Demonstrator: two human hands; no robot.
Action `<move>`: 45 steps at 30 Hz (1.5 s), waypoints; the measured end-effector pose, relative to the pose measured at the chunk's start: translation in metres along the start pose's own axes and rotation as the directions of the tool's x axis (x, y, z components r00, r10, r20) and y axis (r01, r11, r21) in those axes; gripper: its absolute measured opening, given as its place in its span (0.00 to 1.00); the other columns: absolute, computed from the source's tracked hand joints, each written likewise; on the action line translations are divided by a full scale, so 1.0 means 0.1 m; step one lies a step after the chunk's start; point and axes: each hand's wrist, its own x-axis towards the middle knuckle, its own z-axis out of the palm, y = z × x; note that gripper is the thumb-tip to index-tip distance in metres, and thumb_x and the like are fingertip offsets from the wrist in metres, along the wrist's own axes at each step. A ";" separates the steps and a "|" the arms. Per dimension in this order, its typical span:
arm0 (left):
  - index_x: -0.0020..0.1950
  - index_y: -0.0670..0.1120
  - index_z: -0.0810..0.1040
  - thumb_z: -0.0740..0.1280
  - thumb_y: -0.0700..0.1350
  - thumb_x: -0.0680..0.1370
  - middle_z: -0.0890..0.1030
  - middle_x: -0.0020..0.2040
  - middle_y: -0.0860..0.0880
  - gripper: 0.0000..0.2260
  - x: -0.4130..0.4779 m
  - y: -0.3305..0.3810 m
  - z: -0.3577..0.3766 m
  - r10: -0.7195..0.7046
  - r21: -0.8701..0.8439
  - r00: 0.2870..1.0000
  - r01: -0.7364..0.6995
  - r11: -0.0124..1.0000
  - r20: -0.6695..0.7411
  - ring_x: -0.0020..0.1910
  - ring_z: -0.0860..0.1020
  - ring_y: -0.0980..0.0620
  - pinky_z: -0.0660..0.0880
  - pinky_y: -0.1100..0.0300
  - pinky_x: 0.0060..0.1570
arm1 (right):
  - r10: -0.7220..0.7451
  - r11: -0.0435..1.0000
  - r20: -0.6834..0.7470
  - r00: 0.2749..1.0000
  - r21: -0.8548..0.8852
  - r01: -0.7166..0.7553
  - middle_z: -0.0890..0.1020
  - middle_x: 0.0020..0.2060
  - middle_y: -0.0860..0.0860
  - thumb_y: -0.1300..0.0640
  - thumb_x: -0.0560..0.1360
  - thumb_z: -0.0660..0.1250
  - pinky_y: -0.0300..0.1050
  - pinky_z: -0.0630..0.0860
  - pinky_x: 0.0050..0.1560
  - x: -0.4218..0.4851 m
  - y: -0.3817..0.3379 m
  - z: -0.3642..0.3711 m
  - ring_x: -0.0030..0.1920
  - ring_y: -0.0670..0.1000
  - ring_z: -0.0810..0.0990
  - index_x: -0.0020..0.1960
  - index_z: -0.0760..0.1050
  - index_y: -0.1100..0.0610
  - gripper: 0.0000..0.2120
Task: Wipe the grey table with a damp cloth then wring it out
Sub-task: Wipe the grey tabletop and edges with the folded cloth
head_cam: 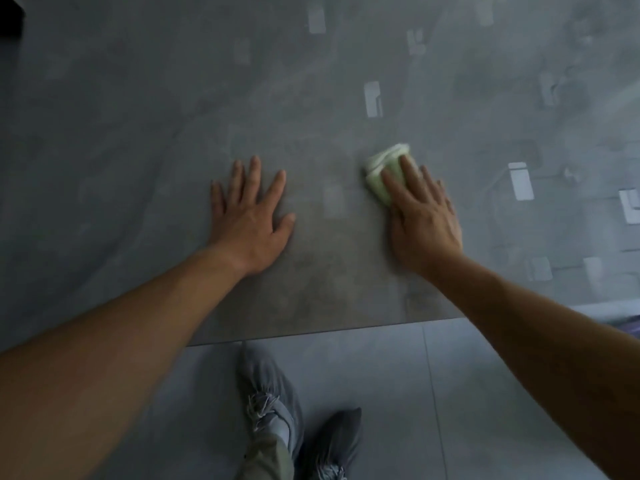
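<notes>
On the table (138, 133), the left hand (251, 220) lies flat near the front edge, and to its right the right hand (422, 216) presses on the cloth (384, 169).

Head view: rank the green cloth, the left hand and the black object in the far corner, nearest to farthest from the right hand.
1. Green cloth: under the fingers of the right hand, touching.
2. Left hand: flat on the table, to its left.
3. Black object: far left corner.
</notes>
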 end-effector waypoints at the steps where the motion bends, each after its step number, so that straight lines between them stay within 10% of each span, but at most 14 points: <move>1: 0.79 0.58 0.44 0.48 0.65 0.75 0.39 0.80 0.47 0.33 0.00 0.00 0.00 0.000 0.004 1.000 0.000 1.000 -0.004 0.78 0.37 0.44 0.38 0.37 0.73 | 0.095 0.995 -0.033 0.995 0.029 -0.094 0.54 0.81 0.49 0.50 0.78 0.51 0.55 0.47 0.80 0.02 -0.01 0.00 0.80 0.57 0.51 0.79 0.58 0.43 0.29; 4: 0.79 0.57 0.45 0.50 0.64 0.77 0.39 0.80 0.47 0.32 -0.01 0.00 0.00 0.001 -0.004 1.000 -0.001 1.000 -0.011 0.78 0.37 0.44 0.39 0.37 0.73 | 0.155 0.988 -0.093 0.983 0.022 -0.154 0.55 0.80 0.50 0.53 0.77 0.55 0.56 0.50 0.79 -0.23 -0.29 0.17 0.80 0.59 0.53 0.78 0.59 0.45 0.30; 10: 0.79 0.57 0.46 0.51 0.63 0.77 0.40 0.80 0.46 0.32 0.00 0.01 0.01 0.002 -0.008 1.000 -0.002 1.000 -0.026 0.78 0.38 0.43 0.39 0.36 0.73 | -0.347 0.933 0.057 0.936 -0.076 0.351 0.52 0.81 0.48 0.52 0.80 0.59 0.57 0.50 0.79 -0.77 -0.30 0.34 0.81 0.57 0.49 0.80 0.55 0.44 0.30; 16: 0.79 0.56 0.47 0.53 0.62 0.79 0.40 0.80 0.46 0.32 0.00 0.02 -0.02 -0.003 -0.011 1.000 0.003 1.000 -0.010 0.78 0.38 0.43 0.38 0.37 0.73 | 0.189 0.982 -0.090 0.978 0.016 -0.188 0.54 0.81 0.49 0.52 0.78 0.53 0.57 0.51 0.79 -0.62 -0.50 0.31 0.80 0.58 0.51 0.79 0.59 0.45 0.29; 23: 0.78 0.57 0.54 0.53 0.61 0.80 0.46 0.81 0.47 0.27 0.01 0.00 -0.14 -0.007 -0.045 1.000 0.007 0.999 -0.010 0.79 0.45 0.45 0.46 0.38 0.73 | -0.316 0.948 0.000 0.949 -0.034 0.316 0.58 0.80 0.50 0.53 0.77 0.60 0.60 0.54 0.78 -0.92 -0.70 0.50 0.80 0.59 0.53 0.78 0.61 0.47 0.30; 30: 0.74 0.52 0.65 0.57 0.58 0.78 0.60 0.77 0.43 0.25 0.20 -0.23 -0.26 0.025 -0.009 0.981 -0.027 1.000 -0.192 0.75 0.60 0.41 0.55 0.39 0.71 | 0.181 0.983 -0.143 0.973 0.052 -0.175 0.56 0.80 0.51 0.50 0.79 0.54 0.55 0.48 0.80 0.05 -0.75 0.36 0.80 0.59 0.53 0.78 0.59 0.45 0.27; 36: 0.79 0.56 0.50 0.53 0.62 0.79 0.44 0.81 0.46 0.30 0.62 -0.46 -0.31 -0.067 0.021 0.996 0.068 0.997 -0.056 0.78 0.41 0.41 0.41 0.31 0.71 | -0.371 0.925 0.007 0.929 -0.082 0.370 0.59 0.80 0.50 0.49 0.81 0.57 0.59 0.54 0.78 -0.33 -0.85 0.49 0.80 0.58 0.55 0.78 0.61 0.46 0.25; 42: 0.78 0.58 0.52 0.51 0.64 0.75 0.46 0.81 0.47 0.31 0.65 -0.47 -0.31 -0.066 0.033 0.996 0.068 0.997 -0.065 0.78 0.44 0.41 0.44 0.30 0.71 | 0.139 0.990 -0.104 0.985 -0.004 -0.140 0.54 0.81 0.50 0.50 0.80 0.53 0.55 0.48 0.79 0.99 -0.71 0.21 0.80 0.58 0.52 0.79 0.57 0.44 0.27; 45: 0.77 0.59 0.54 0.52 0.65 0.75 0.48 0.80 0.48 0.30 0.67 -0.49 -0.36 -0.067 0.015 0.996 0.068 0.998 -0.054 0.78 0.46 0.41 0.46 0.31 0.70 | 0.115 0.993 -0.120 0.986 -0.024 -0.118 0.55 0.80 0.51 0.51 0.80 0.55 0.56 0.49 0.79 0.97 -0.95 0.27 0.80 0.59 0.53 0.79 0.58 0.45 0.27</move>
